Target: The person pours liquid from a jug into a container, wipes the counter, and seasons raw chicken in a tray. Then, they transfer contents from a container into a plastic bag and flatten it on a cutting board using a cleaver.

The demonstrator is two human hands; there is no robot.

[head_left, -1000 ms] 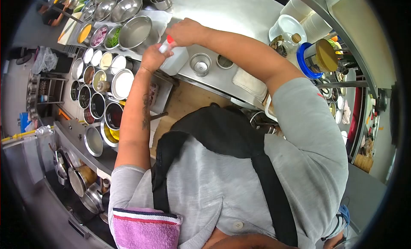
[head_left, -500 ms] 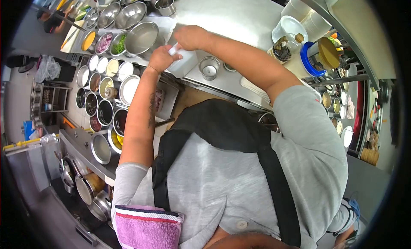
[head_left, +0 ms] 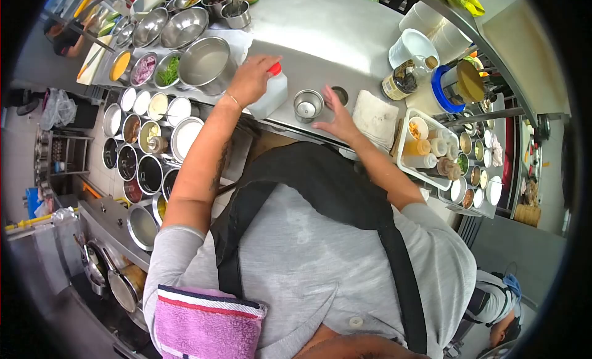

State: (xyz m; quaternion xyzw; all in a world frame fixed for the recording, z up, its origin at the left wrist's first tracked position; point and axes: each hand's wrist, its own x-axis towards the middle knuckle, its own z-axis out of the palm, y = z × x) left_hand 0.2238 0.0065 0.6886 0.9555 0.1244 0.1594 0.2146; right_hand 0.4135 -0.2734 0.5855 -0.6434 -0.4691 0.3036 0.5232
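At the counter's front edge, my left hand [head_left: 250,81] holds a whitish plastic bottle [head_left: 271,97] near its top, with the fingers by its red cap [head_left: 274,69]. My right hand [head_left: 339,119] is open, thumb and fingers spread, just right of a small metal cup [head_left: 307,106]; I cannot make out whether it touches the cup. Behind its fingers is a small round dark dish or lid [head_left: 340,96]. A folded white cloth [head_left: 375,119] lies farther right.
Metal bowls [head_left: 205,61] of several sizes stand at the left, above rows of filled containers [head_left: 150,175]. On the right are a white basket [head_left: 404,150] of squeeze bottles, a dark-filled bottle [head_left: 399,82] and stacked white bowls [head_left: 412,49]. Other people are at both sides.
My right hand has left the bottle's top and moved back to the right, opening beside the metal cup. My left hand has shifted slightly right, and the red cap now shows on the bottle.
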